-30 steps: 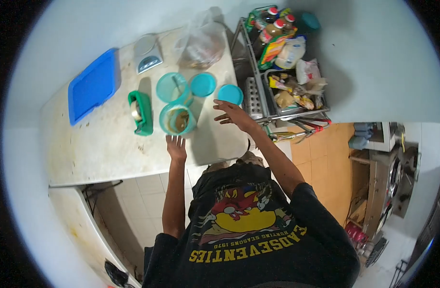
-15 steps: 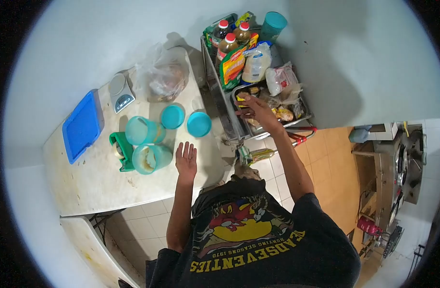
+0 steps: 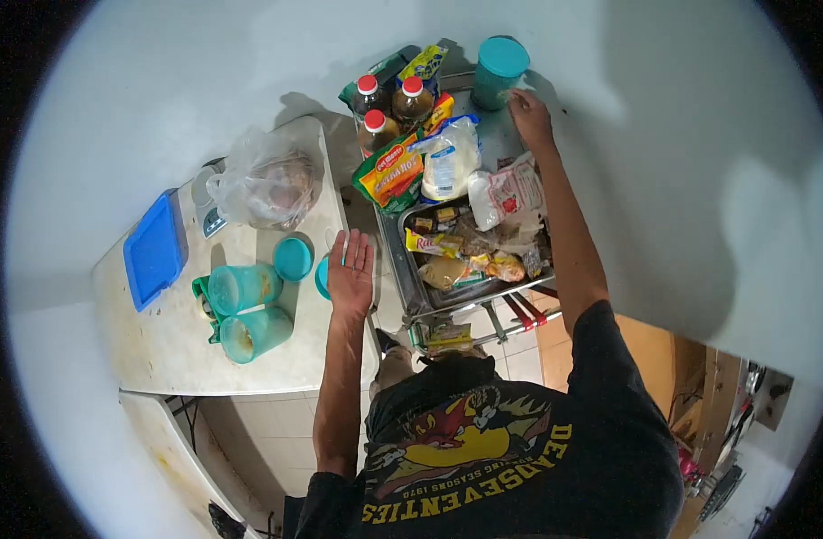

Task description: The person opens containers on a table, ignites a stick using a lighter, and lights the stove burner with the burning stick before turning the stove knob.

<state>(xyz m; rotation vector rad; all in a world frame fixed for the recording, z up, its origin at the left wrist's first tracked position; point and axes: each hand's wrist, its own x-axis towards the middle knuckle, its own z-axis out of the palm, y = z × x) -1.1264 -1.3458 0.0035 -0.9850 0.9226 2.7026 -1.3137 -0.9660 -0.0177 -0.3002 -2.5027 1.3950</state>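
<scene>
My right hand (image 3: 530,119) is at the lower right side of a lidded teal container (image 3: 499,76) at the cart's back corner. Its fingers are bent close to the container, and whether they grip it is too small to tell. My left hand (image 3: 350,274) hovers palm up with fingers stretched over the table's right edge, holding nothing, partly covering a teal lid (image 3: 323,278). Another teal lid (image 3: 293,260) lies to its left. Two open teal containers, one (image 3: 243,288) behind the other (image 3: 258,335), stand further left, beside a green tape dispenser (image 3: 202,304).
The metal cart (image 3: 418,299) carries red-capped bottles (image 3: 411,103), a Del Monte pouch (image 3: 390,173), white bags (image 3: 508,192) and a tray of packets (image 3: 456,247). On the table (image 3: 160,359) are a blue tray lid (image 3: 154,252), a scale (image 3: 212,220) and a plastic bag (image 3: 272,184).
The view has shifted toward the cart. My right hand has moved from above the table, across the cart's packets, to the lidded container. My left hand has moved away from the open containers, rightward.
</scene>
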